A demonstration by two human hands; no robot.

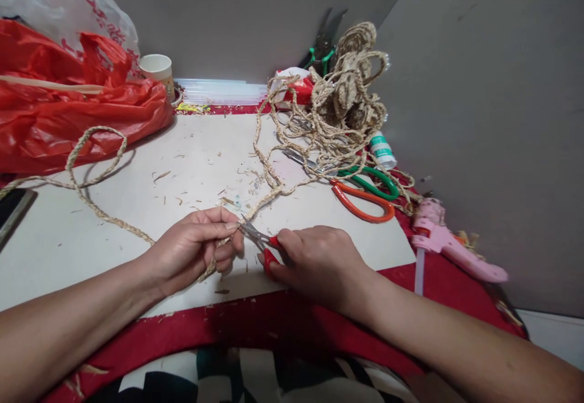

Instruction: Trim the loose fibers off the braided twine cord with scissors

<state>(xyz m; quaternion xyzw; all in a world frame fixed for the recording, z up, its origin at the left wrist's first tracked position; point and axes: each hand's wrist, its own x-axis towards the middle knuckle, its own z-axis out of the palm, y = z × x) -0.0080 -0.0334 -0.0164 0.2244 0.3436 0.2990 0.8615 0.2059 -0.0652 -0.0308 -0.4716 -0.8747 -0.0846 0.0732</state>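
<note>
My left hand (201, 245) pinches a braided straw rope (264, 201) between thumb and fingers, near the middle of the white board. The rope runs through the hand; one stretch trails off to the left in a loop, another leads toward the tangled pile. Held by its red handles in my right hand (319, 263) is a small pair of scissors (255, 234). Its slightly parted blades touch the rope right beside my left fingertips. Whether the rope lies between the blades is hard to see.
A heap of braided rope (347, 105) lies at the back right, over large scissors with green and orange handles (365, 208). A pink glue gun (456, 245) rests at right. Red plastic bag (68, 105), paper cup (157, 69) and clear sticks (219, 91) stand behind. Straw scraps litter the white board (191, 153).
</note>
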